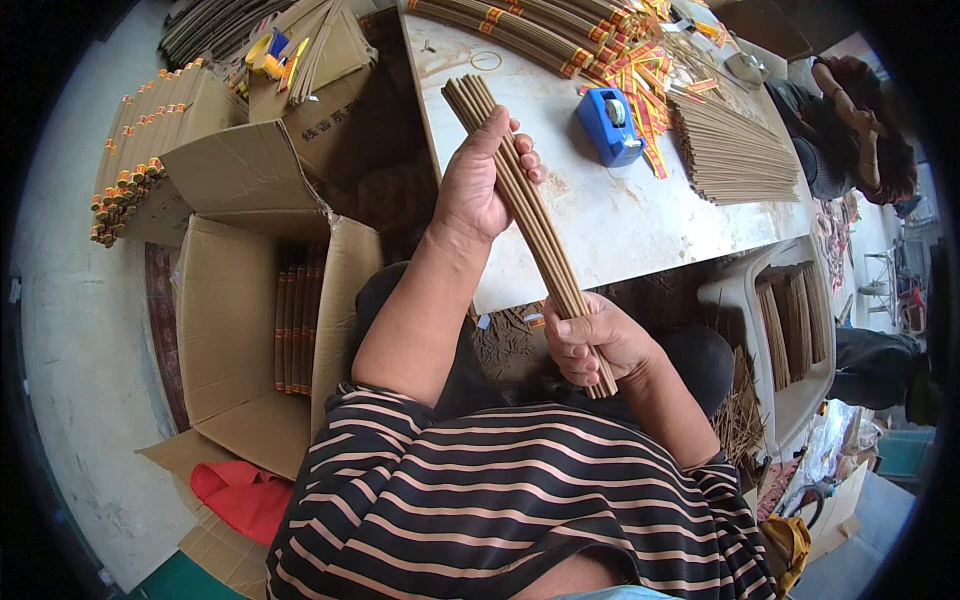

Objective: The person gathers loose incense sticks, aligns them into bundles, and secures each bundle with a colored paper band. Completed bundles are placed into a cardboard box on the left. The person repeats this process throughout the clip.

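A bundle of long brown incense sticks (537, 228) slants between my two hands, over the near edge of the white table (480, 270). My left hand (487, 172) wraps round the upper part, with the stick ends jutting out past the thumb. Lower down, close to my body, my right hand (597, 340) is closed round the bottom part. No label band shows on this bundle. On the table beyond my hands stands a blue tape dispenser (610, 128), with red and yellow paper labels (648, 100) scattered around it.
Loose incense sticks (735, 150) lie in a pile at the table's right, and banded bundles (500, 25) along its far side. An open cardboard box (230, 330) holds bundles at my left. A white plastic crate (800, 400) with sticks stands right. Another person (850, 120) sits far right.
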The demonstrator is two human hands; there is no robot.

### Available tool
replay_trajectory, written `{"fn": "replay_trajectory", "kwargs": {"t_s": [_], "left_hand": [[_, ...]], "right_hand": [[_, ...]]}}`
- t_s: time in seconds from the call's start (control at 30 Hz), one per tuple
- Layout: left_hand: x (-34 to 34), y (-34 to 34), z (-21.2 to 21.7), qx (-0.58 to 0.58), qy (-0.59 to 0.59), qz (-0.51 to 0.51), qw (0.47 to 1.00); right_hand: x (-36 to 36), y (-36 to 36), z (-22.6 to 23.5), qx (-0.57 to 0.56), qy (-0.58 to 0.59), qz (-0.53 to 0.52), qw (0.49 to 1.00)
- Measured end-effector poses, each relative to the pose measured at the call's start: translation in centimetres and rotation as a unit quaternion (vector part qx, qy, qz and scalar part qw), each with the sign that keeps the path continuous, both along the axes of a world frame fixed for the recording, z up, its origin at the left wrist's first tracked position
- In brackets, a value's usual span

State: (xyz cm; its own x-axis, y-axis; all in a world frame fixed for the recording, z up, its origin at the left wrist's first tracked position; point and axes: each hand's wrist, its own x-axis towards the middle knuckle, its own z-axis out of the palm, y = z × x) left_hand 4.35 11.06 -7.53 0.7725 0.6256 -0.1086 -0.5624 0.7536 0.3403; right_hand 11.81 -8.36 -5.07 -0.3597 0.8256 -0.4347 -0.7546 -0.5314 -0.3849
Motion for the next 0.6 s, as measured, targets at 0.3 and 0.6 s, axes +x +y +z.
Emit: {"fn": "replay_trajectory", "kwargs": {"t_s": [0.3, 0.6], "left_hand": [[0.4, -1.9, 0.3, -0.030, -0.083, -0.083, 0.993], [-0.2, -1.8, 2.1, 0.076, 0.094, 0.078, 0.990]], "right_hand": [[0.2, 0.0, -0.3, 0.036, 0.067, -0.009, 0.997], [0.4, 0.8, 1.3, 0.139, -0.748, -0.101, 0.641]]}}
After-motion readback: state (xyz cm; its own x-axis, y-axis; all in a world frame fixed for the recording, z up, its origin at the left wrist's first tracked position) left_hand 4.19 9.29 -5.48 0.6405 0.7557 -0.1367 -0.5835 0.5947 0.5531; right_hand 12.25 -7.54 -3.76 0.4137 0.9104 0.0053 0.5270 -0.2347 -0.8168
